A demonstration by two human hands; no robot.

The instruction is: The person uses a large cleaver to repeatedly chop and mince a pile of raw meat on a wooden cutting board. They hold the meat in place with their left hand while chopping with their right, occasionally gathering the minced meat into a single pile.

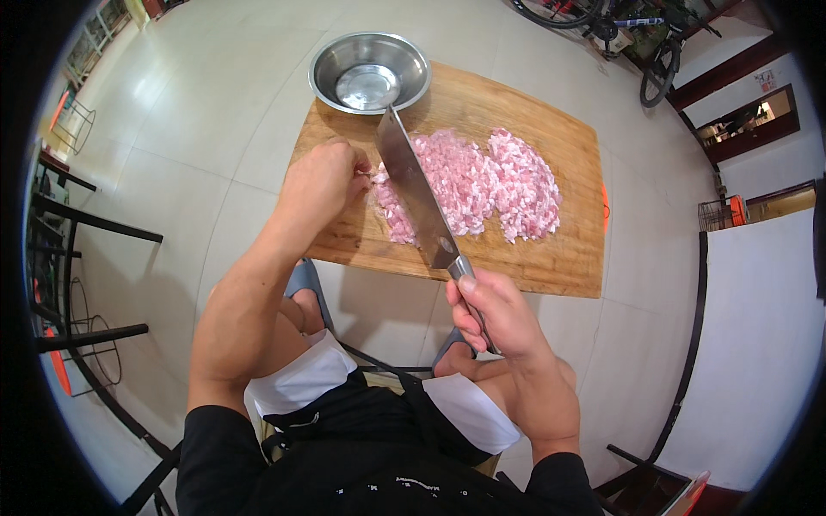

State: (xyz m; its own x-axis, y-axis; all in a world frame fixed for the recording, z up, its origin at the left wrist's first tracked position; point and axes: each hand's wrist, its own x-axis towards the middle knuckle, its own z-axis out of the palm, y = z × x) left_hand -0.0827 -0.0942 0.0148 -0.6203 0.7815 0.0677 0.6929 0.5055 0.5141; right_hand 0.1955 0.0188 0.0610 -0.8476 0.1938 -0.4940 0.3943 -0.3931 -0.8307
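My right hand (497, 309) grips the metal handle of a broad cleaver (416, 193). The blade slants up and left over the chopped meat, its far tip near the steel bowl's rim. Pale pink, finely diced meat (455, 180) is spread across a wooden cutting board (574, 258), with a partial gap dividing off the right-hand heap (526, 187). At the left edge of the meat, my left hand (329, 177) has its fingers curled, fingertips close together by the small strip left of the blade. Whether they pinch a piece is hidden. The blade covers part of the meat.
A stainless steel bowl (368, 84) with nothing in it overlaps the board's far left corner. Tiled floor (174, 155) surrounds the board. Black furniture legs (97, 216) stand to the left. A bicycle (619, 32) is at the far right, above a white surface (755, 348).
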